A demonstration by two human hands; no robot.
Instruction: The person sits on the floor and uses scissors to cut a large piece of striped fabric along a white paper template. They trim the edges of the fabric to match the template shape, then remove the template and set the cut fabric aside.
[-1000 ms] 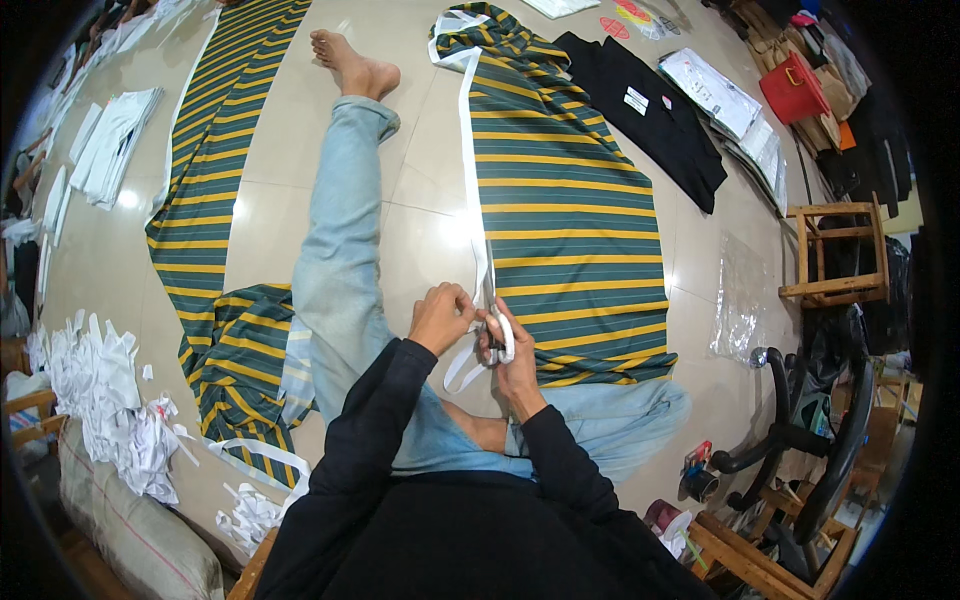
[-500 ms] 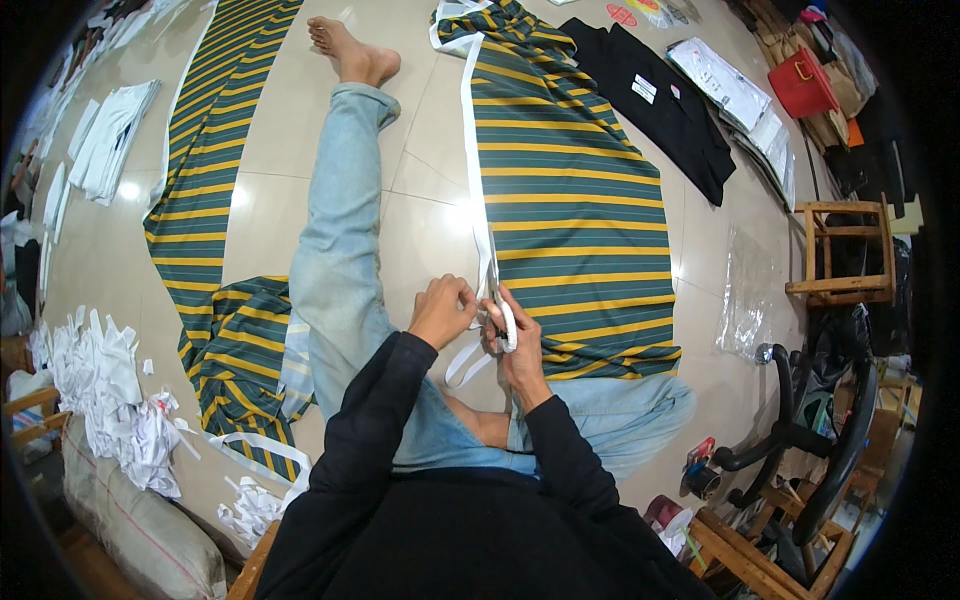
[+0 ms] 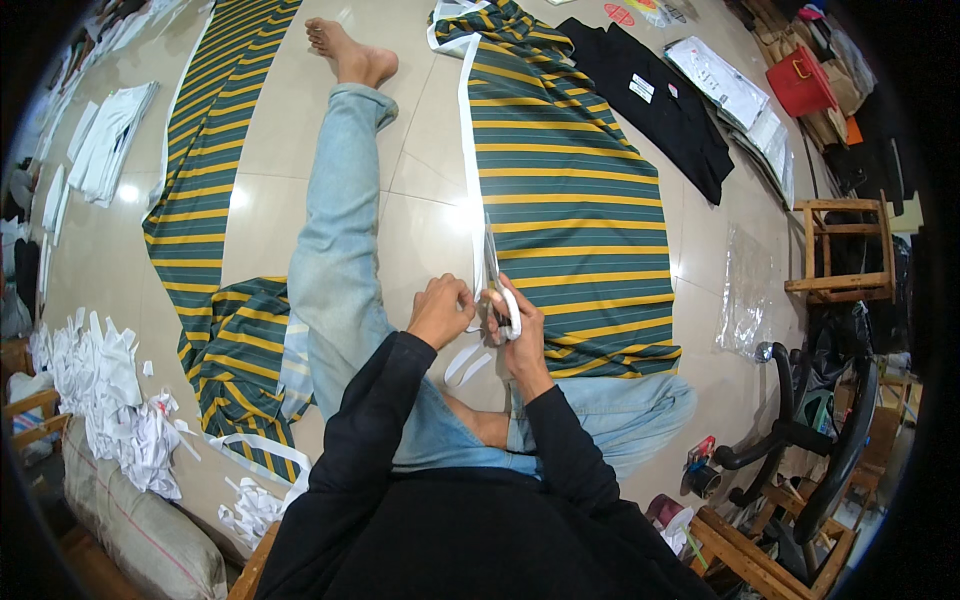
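Beside striped cloth (image 3: 575, 215), black fabric (image 3: 690, 150) bears a label (image 3: 641, 88).

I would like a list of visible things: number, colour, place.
scissors: one, white handles, centre
striped cloths: two, green and yellow, both sides
strips: number unclear, white, centre
scraps: many, white, lower left
folded cloths: several, white, upper left
sack: one, greyish, lower left
garment: one, black, upper right
packages: several, whitish, upper right
bag: one, clear, right
container: one, red, upper right
wooden furniture: several, brown, both sides
frame: one, black, right
clutter: uncountable, mixed, edges
left hand: one, black sleeve, beside scissors
right hand: one, black sleeve, holding scissors
legs: two, blue jeans, centre
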